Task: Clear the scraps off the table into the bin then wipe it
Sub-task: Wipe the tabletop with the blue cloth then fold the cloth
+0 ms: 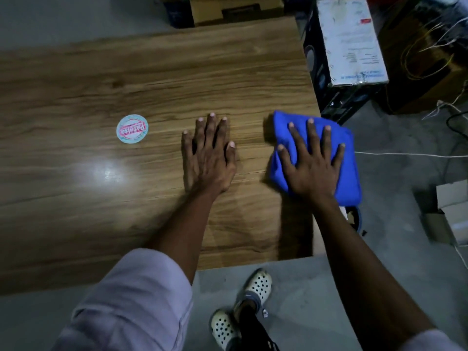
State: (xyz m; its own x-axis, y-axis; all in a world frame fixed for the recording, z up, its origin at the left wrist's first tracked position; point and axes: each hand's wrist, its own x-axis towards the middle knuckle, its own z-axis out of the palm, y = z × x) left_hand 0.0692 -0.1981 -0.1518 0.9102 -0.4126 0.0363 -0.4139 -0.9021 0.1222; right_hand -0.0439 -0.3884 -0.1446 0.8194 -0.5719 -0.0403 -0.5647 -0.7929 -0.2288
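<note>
A folded blue cloth (283, 138) lies at the right edge of the wooden table (101, 198), partly hanging over it. My right hand (312, 160) presses flat on the cloth with its fingers spread. My left hand (209, 153) rests flat on the bare tabletop, a little to the left of the cloth, fingers straight. A round pale-blue sticker with pink lettering (132, 129) sits on the table further left. Just below the cloth, past the table's edge, a dark rim (358, 220) shows, mostly hidden by my right arm.
A dark box with a white label (350, 41) stands by the table's far right corner. Loose yellow and white wires (428, 46) lie over a brown box behind it. Small cardboard boxes (450, 214) sit on the grey floor at right. My feet in white clogs (243, 307) stand below the table's near edge.
</note>
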